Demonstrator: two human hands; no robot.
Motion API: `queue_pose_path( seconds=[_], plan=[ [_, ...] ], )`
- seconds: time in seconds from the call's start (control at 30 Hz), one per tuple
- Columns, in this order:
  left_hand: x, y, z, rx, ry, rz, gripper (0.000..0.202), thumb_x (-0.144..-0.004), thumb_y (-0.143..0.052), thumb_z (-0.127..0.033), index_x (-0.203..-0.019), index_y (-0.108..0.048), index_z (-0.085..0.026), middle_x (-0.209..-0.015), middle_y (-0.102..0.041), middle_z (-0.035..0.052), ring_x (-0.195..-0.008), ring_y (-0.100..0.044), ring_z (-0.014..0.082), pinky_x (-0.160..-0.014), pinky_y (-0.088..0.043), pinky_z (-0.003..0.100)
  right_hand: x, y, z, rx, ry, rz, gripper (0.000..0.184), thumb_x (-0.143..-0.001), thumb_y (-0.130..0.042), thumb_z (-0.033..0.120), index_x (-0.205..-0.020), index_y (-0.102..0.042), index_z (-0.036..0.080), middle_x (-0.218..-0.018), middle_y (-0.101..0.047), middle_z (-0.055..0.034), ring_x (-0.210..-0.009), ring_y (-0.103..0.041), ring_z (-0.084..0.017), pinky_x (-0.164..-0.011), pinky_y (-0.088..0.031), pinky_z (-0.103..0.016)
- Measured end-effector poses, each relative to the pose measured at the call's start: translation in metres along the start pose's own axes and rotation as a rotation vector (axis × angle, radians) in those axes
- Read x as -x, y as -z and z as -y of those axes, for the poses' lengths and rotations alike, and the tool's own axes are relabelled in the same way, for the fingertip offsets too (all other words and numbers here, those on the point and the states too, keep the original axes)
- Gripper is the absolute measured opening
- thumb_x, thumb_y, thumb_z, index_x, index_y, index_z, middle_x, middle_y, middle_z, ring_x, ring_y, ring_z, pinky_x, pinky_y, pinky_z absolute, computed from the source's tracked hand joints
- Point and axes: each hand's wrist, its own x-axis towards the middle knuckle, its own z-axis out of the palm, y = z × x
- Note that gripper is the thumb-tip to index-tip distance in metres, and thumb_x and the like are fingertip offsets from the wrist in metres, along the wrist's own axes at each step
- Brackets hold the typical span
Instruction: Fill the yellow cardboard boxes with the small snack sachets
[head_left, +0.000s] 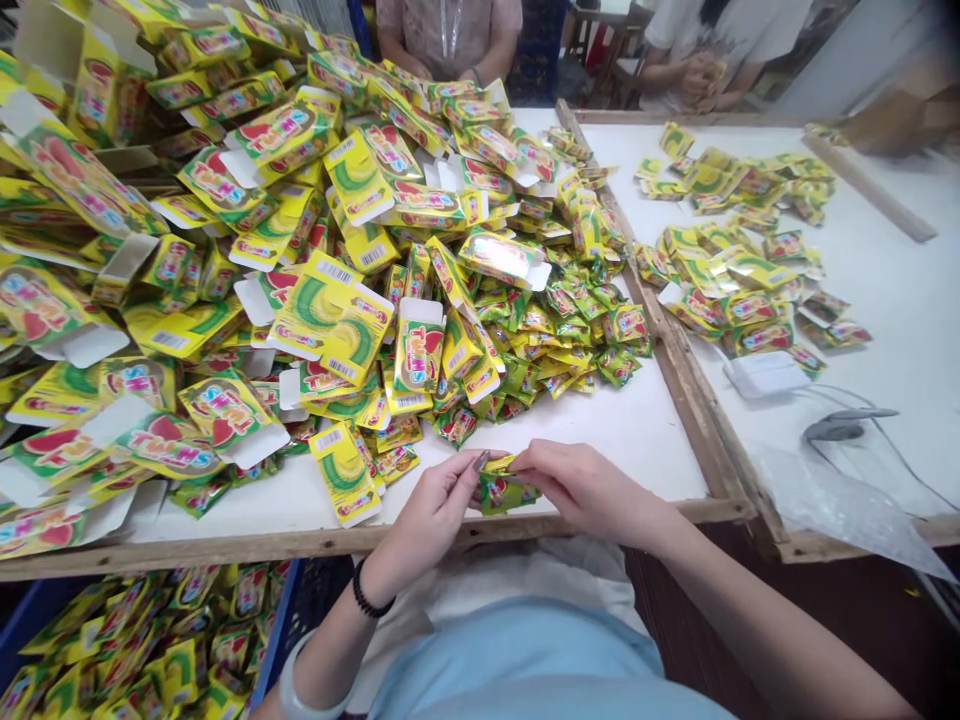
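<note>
Left hand (439,500) and right hand (589,485) grip a green packet (506,494) by the bench's (645,430) near edge

The small packet is held up between the two hands, close to the wooden rim (315,546) on the wearer's side. The left fingers are clamped on one end of it, thumb on top; the right fingers are closed on the other end. A bit of yellow wrapping shows along its upper side. A dark beaded bracelet (367,592) circles the left wrist, with a pale bangle (306,680) farther up the arm.

Just beyond the hands lies a spread of similar shiny packets (540,350). A tall heap of yellow cartons (330,310), many with white flaps out, covers the left and middle of the bench. Past a wooden divider (667,345), a looser group of yellow packages (742,265) lies near a white plug-like block (765,374), a grey cable (844,424) and a clear plastic bag (832,500).

Below the rim, at lower left, a blue crate (281,640) holds more yellow and green packages. Across the bench are two co-workers, one in a pinkish top (450,28), one in a white top (750,35) with hands together around something too blurred to make out.
</note>
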Motion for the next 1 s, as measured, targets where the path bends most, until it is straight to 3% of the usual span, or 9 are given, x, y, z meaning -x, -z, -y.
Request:
queue_pose_path(
  seconds=[0.13,0.23,0.33,0.4,0.5,0.67,0.77,0.87,1.0],
  plan=[
    [0.005,0.001,0.002,0.127,0.023,0.045,0.04,-0.086,-0.052,-0.04,-0.117,-0.057,-0.016,-0.089,-0.065,0.0059,-0.077,-0.061,0.0156,-0.067,-0.051,0.025,0.001,-0.003,-0.005,-0.134,-0.098,-0.089,0.012,-0.091,-0.046,0.022,-0.09,-0.057,0.02,-0.076,-0.062,-0.0011,-0.067,-0.055,-0.012,-0.062,-0.044,-0.023],
    [0.005,-0.004,0.006,0.122,0.031,-0.04,0.037,-0.081,-0.061,-0.033,-0.115,-0.058,-0.017,-0.077,-0.064,0.0024,-0.074,-0.061,0.0147,-0.067,-0.05,0.024,0.003,-0.008,-0.011,-0.209,-0.155,-0.193,0.013,-0.088,-0.052,0.027,-0.099,-0.056,0.021,-0.078,-0.06,-0.0017,-0.065,-0.054,-0.013,-0.058,-0.044,-0.024],
    [0.004,-0.014,0.009,0.076,0.022,-0.163,0.033,-0.082,-0.061,-0.03,-0.112,-0.059,-0.017,-0.075,-0.063,0.0018,-0.069,-0.06,0.014,-0.064,-0.05,0.024,0.005,-0.02,-0.015,-0.316,-0.272,-0.336,0.053,-0.078,-0.064,0.032,-0.126,-0.041,0.023,-0.108,-0.057,-0.009,-0.08,-0.058,-0.017,-0.055,-0.048,-0.025],
    [0.004,-0.02,0.011,-0.002,-0.026,-0.198,0.032,-0.084,-0.058,-0.029,-0.113,-0.06,-0.019,-0.081,-0.063,0.0032,-0.072,-0.06,0.0139,-0.065,-0.05,0.024,0.007,-0.03,-0.013,-0.481,-0.36,-0.239,0.057,-0.08,-0.062,0.035,-0.13,-0.035,0.024,-0.108,-0.059,-0.0088,-0.079,-0.061,-0.017,-0.051,-0.049,-0.024],
    [0.006,-0.017,0.013,-0.289,-0.153,-0.19,0.034,-0.087,-0.053,-0.027,-0.121,-0.056,-0.024,-0.092,-0.061,0.0047,-0.083,-0.058,0.0155,-0.074,-0.05,0.028,0.011,-0.039,-0.009,-0.579,-0.401,-0.049,0.026,-0.09,-0.047,0.037,-0.11,-0.049,0.02,-0.067,-0.06,0.0013,-0.053,-0.057,-0.013,-0.046,-0.046,-0.023],
    [0.03,0.041,0.013,-1.016,-0.333,-0.285,0.056,-0.084,-0.042,-0.003,-0.135,-0.042,-0.026,-0.126,-0.048,0.011,-0.125,-0.038,0.0254,-0.105,-0.033,0.046,0.015,-0.005,-0.013,0.097,-0.165,-0.034,0.018,-0.092,-0.045,0.028,-0.104,-0.055,0.021,-0.089,-0.065,-0.0051,-0.074,-0.062,-0.017,-0.064,-0.046,-0.027],
    [0.049,0.089,0.018,-1.392,-0.245,-0.329,0.073,-0.074,-0.042,0.008,-0.135,-0.04,-0.032,-0.151,-0.016,0.0083,-0.139,-0.006,0.0358,-0.109,-0.018,0.057,0.014,0.017,-0.018,0.58,-0.166,0.066,0.017,-0.089,-0.045,0.018,-0.102,-0.056,0.021,-0.088,-0.063,-0.0053,-0.077,-0.062,-0.021,-0.062,-0.043,-0.028],
    [0.055,0.122,0.028,-1.525,-0.272,-0.267,0.07,-0.074,-0.049,0.004,-0.132,-0.044,-0.035,-0.154,-0.004,0.0052,-0.139,0.0,0.0387,-0.11,-0.012,0.06,0.008,0.011,-0.023,0.805,-0.246,0.202,0.019,-0.084,-0.048,0.008,-0.095,-0.056,0.021,-0.081,-0.061,-0.0043,-0.071,-0.061,-0.021,-0.052,-0.038,-0.027],
    [0.048,0.128,0.034,-1.384,-0.379,-0.216,0.059,-0.078,-0.056,-0.015,-0.133,-0.041,-0.029,-0.148,-0.025,0.0112,-0.138,-0.011,0.0362,-0.11,-0.012,0.058,0.003,-0.018,-0.032,0.823,-0.299,0.171,0.026,-0.083,-0.045,0.003,-0.103,-0.051,0.018,-0.091,-0.06,-0.008,-0.074,-0.059,-0.021,-0.052,-0.037,-0.026]
  ],
)
